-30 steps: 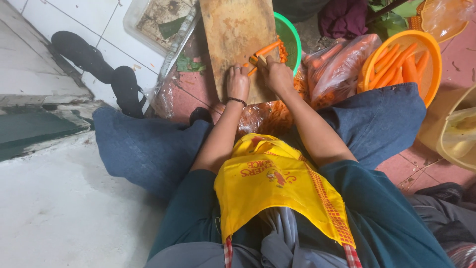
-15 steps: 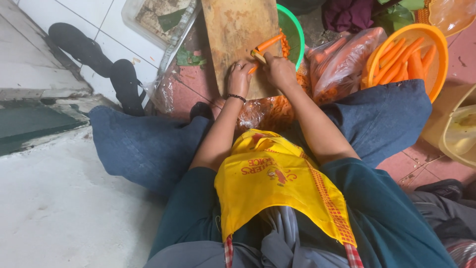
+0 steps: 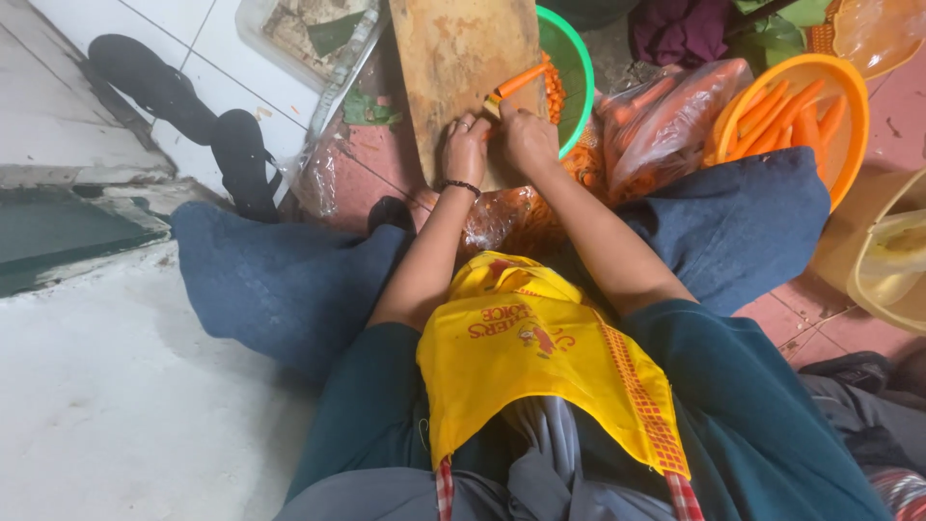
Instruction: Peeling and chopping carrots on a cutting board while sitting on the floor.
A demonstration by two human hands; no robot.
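Both arms reach forward over the lap. The left hand is curled and presses down on the wooden cutting board. The right hand is closed around a carrot lying on the board's edge by the green bowl. A clear bag of carrots sits beside an orange basket. The fingertips are hidden.

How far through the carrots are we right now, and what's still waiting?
Done: cut orange pieces lie in the green bowl beside the wooden board.
In hand: the left hand and right hand work one carrot at the board's edge; whether a knife is held cannot be told.
Left: whole carrots fill the orange basket, and more sit in the clear plastic bag, so plenty appears to remain.
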